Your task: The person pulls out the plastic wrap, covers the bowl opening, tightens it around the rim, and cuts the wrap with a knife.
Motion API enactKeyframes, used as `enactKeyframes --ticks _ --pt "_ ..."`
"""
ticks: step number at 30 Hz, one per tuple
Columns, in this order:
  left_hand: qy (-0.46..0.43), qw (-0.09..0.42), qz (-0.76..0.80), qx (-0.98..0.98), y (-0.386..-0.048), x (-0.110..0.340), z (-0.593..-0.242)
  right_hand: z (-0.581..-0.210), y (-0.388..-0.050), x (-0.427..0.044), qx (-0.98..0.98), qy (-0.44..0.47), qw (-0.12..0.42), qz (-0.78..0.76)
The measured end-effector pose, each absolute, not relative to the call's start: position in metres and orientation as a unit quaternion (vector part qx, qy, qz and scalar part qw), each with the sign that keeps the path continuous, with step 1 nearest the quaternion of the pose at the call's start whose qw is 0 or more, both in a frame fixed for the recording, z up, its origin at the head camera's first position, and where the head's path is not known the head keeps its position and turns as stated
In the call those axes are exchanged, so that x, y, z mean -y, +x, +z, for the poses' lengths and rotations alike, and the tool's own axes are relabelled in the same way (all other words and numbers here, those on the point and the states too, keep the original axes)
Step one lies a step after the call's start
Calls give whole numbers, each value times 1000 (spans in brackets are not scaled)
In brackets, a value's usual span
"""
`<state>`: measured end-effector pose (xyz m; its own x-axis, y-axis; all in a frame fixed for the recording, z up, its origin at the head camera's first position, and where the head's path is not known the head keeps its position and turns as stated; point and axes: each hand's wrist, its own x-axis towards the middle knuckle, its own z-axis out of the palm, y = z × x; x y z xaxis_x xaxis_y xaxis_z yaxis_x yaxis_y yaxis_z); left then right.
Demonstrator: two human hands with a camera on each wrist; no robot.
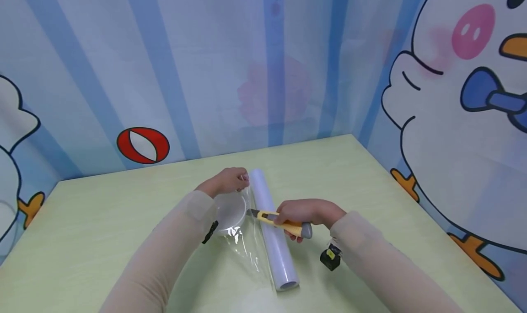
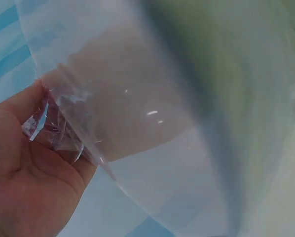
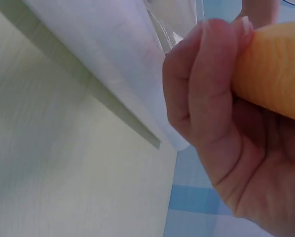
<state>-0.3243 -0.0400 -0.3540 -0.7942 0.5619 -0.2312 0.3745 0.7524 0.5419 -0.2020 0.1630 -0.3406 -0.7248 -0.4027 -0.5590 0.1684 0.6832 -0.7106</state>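
Note:
My right hand [image 1: 306, 212] grips a yellow utility knife [image 1: 295, 228], its blade out and pointing left across the roll of clear plastic wrap [image 1: 276, 251]. The blade tip is at the stretched film [image 1: 249, 251]; whether it touches is too small to tell. My left hand [image 1: 230, 181] pinches the film's far edge, bunched between thumb and fingers in the left wrist view, beside the roll's far end. Below that hand a white bowl [image 1: 230, 214] stands left of the roll, partly hidden by the wrist and film. In the right wrist view the orange-yellow handle [image 3: 273, 71] sits in curled fingers.
The pale wooden table [image 1: 103, 226] reaches back to a printed cloth wall [image 1: 214, 75] with blue stripes. Another printed wall [image 1: 453, 166] borders the right edge. Small black devices [image 1: 330, 258] are strapped at both wrists.

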Motion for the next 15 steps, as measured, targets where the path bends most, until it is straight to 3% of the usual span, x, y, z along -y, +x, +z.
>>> enactKeyframes --ticks 15 --pt "258 186 231 -919 -326 33 -358 -332 -169 -192 -816 -69 404 -407"
